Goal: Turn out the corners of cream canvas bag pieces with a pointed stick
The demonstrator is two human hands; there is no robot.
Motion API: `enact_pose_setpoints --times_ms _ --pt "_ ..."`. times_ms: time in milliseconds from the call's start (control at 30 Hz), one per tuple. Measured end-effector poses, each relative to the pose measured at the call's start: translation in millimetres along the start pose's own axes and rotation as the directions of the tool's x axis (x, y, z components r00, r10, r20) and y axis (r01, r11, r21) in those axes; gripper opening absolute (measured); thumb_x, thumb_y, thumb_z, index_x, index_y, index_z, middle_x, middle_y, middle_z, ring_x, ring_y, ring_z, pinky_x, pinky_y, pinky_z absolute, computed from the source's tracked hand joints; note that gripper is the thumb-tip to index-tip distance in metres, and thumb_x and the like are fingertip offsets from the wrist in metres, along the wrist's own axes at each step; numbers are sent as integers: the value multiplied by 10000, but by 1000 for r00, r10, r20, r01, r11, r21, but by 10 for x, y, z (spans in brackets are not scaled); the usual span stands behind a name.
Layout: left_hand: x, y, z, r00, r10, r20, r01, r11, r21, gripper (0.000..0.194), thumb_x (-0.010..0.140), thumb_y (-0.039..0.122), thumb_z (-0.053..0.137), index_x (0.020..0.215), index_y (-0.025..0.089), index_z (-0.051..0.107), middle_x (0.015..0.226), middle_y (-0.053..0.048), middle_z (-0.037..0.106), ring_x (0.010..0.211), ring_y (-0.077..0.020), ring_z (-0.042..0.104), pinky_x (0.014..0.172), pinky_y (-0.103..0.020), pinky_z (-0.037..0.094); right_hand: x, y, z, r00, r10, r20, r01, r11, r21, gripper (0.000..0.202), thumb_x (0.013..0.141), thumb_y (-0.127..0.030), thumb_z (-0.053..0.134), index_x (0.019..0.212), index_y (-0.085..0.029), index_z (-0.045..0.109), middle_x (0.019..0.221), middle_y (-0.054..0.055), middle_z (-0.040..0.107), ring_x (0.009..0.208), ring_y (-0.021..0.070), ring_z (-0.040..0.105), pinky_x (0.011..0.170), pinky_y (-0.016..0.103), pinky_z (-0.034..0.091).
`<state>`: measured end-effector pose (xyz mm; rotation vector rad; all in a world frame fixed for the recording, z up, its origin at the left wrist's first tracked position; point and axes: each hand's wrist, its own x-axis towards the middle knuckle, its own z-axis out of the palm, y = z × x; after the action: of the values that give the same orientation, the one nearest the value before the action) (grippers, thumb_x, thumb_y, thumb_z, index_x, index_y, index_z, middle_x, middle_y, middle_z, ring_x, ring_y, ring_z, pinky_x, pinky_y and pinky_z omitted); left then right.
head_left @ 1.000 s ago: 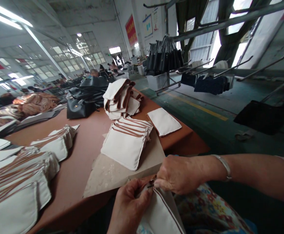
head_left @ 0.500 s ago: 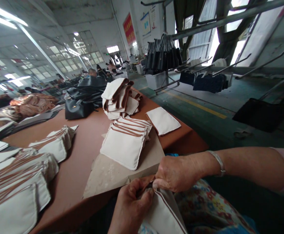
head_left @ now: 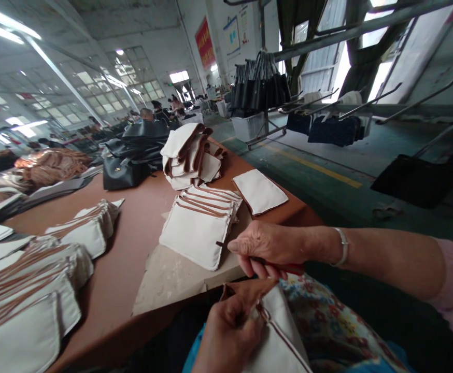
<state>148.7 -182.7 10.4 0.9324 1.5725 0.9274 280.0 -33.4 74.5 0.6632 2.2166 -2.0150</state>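
My left hand (head_left: 230,331) is closed on the brown upper edge of a cream fabric pouch (head_left: 279,321), which rests on my lap with a dark zip line running down it. My right hand (head_left: 269,248) is raised just above the pouch, apart from it. Its lower fingers are wrapped round a slim red-handled tool (head_left: 293,268); the exact kind is hard to make out. Just off the right thumb tip is a small dark scrap (head_left: 219,243), against the front of a stack of cream pouches (head_left: 195,233).
A brown-covered table (head_left: 133,223) carries a cardboard sheet (head_left: 164,290), a single cream piece (head_left: 260,191), a heaped cream-and-brown pile (head_left: 183,150), rows of pouches (head_left: 24,321) and black bags (head_left: 123,173). A metal rack (head_left: 351,33) with hanging bags stands right.
My right hand has lifted off the pouch edge, moving up and slightly left, and the red-handled tool now shows in it. A dark scrap has appeared by its thumb. My left hand moved slightly right, keeping its grip.
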Motion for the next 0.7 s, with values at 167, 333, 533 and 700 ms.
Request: enact_pose_setpoints --times_ms 167,333,533,700 --pt "74 -84 -108 988 66 -142 -64 998 21 355 666 417 746 559 160 525 499 66 402 485 -66 276 446 -188 210 -85 55 29 953 128 276 -63 970 -234 428 943 -363 398 602 -145 534 472 -14 546 337 84 480 339 181 392" --pt "66 -45 -130 980 113 -162 -97 990 105 239 668 305 703 562 154 550 514 50 452 499 -73 321 446 -181 242 -83 141 145 938 186 292 -105 957 -272 382 915 -320 418 572 -171 496 437 -28 501 337 102 474 335 196 383" --pt "16 -47 -87 975 140 -171 -111 980 166 177 691 277 663 593 143 604 505 40 483 493 -77 338 434 -176 238 -37 205 130 935 201 291 -122 956 -267 387 908 -326 409 571 -165 513 445 -16 527 332 114 496 331 205 398" --pt "71 -149 -103 977 124 -174 -99 984 146 282 682 353 700 564 155 537 519 31 494 505 -84 364 457 -185 271 15 334 234 946 175 272 -118 970 -212 424 929 -327 380 569 -154 522 437 -25 521 295 93 463 314 195 386"
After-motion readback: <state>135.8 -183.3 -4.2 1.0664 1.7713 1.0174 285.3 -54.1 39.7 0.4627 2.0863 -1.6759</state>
